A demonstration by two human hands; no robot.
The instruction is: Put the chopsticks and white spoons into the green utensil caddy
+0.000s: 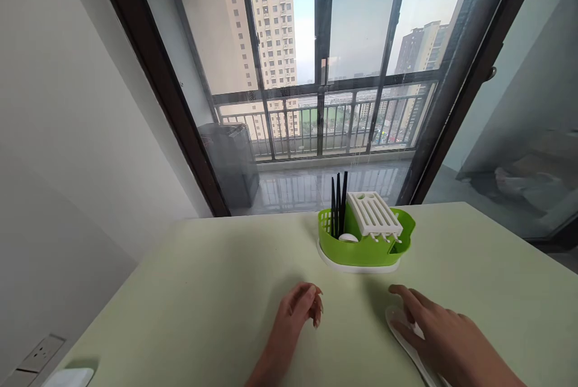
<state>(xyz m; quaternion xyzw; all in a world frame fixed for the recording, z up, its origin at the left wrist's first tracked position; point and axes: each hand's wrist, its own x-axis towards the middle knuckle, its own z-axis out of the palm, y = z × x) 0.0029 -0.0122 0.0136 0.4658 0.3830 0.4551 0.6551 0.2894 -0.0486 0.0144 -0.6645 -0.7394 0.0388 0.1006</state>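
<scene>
A white spoon (423, 369) lies on the pale table at the lower right, its handle running toward me. My right hand (445, 330) is over it, index finger stretched out and thumb apart across the spoon's bowl; whether it touches the spoon I cannot tell. My left hand (298, 307) is near the middle of the table, its fingers curled in toward the thumb with nothing visible in them. Beyond both hands stands a green utensil holder (352, 251) with a white slotted top (374, 212). Black chopsticks (338, 209) stand upright in its left compartment, beside a white rounded piece (348, 238).
The pale green table (217, 291) reaches to a glass sliding door with a dark frame (158, 86). A white object (70, 377) is at the lower left corner, partly cut off. A wall socket (43, 352) is on the left wall.
</scene>
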